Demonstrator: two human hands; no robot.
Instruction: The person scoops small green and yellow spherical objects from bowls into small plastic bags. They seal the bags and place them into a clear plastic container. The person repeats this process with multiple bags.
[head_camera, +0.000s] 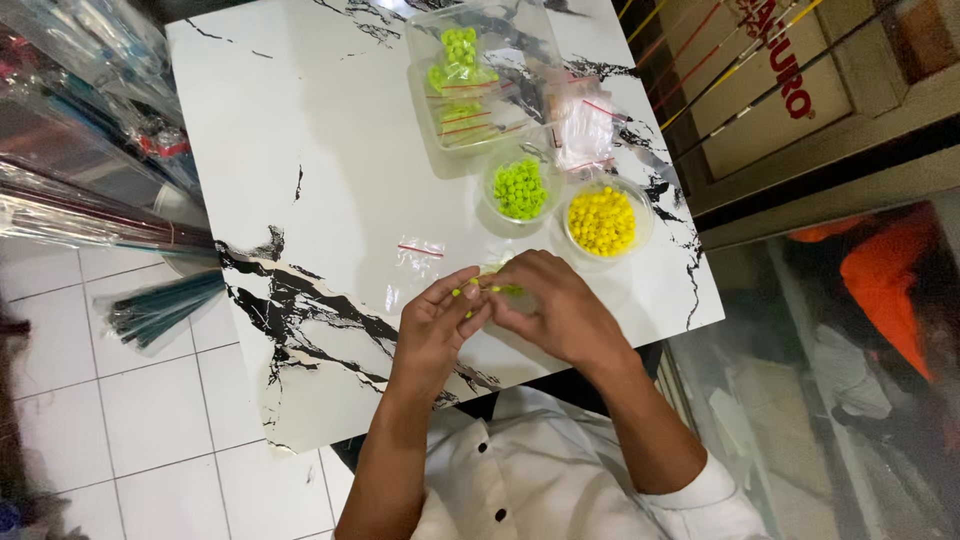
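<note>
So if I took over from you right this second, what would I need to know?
Left hand and right hand meet over the white marble-patterned table, pinching a small clear plastic bag with tiny yellow-green beads.
Round clear bowl of green beads and round clear bowl of yellow beads sit just beyond the hands.
Done: filled bags lie in the clear plastic tray.
Left: both bowls are full; an empty clear bag waits.

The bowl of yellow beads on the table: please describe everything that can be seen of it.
The bowl of yellow beads is small, round and clear, plastic by its look, and stands upright on the marble-patterned white table near its right edge. Small round yellow beads fill it in a heap. A like bowl of green beads stands close at its upper left; whether they touch cannot be told. Clear bags lie behind it. Neither hand touches it.
</note>
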